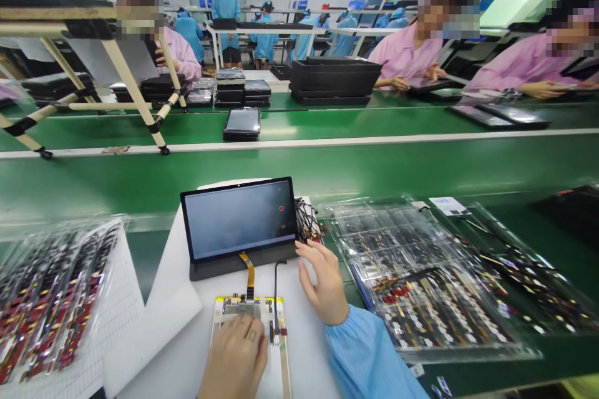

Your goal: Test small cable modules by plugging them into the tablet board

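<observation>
Left hand point(234, 358) is down on the circuit board point(243, 307), fingers curled, grip unclear; right hand point(322, 283) is spread just beside the tablet point(238, 218), ribbon cable point(249, 274) running to the board, parts tray point(421, 274) to the right.

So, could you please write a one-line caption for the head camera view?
Left hand rests on a gold-edged circuit board linked by amber ribbon to a black-framed tablet, right hand beside it.
</observation>
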Tool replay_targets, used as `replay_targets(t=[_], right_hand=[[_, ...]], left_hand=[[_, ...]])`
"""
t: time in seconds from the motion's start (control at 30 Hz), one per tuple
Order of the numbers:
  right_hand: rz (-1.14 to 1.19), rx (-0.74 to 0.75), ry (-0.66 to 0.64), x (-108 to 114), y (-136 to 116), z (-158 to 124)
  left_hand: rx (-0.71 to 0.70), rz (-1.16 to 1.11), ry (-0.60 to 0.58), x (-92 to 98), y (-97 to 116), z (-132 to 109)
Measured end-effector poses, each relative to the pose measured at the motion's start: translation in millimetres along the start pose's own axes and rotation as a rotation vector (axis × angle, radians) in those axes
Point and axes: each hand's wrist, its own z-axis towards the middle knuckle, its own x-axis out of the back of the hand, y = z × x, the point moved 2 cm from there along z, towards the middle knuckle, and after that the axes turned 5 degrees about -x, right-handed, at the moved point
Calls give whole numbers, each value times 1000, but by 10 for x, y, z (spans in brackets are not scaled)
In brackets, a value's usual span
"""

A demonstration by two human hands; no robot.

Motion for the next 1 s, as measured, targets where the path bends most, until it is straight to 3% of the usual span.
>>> replay_targets(t=[0.3, 0.6, 0.83, 1.0], right_hand=[[160, -148, -69, 263, -122, -244], [215, -180, -246, 207, -118, -363], [368, -247, -454, 221, -410, -505], [420, -289, -445, 211, -482, -666]], left_hand=[[50, 9, -47, 7, 37, 64], [145, 70, -79, 6, 107, 111], [141, 121, -119, 53, 138, 163], [153, 119, -130, 31, 185, 181]])
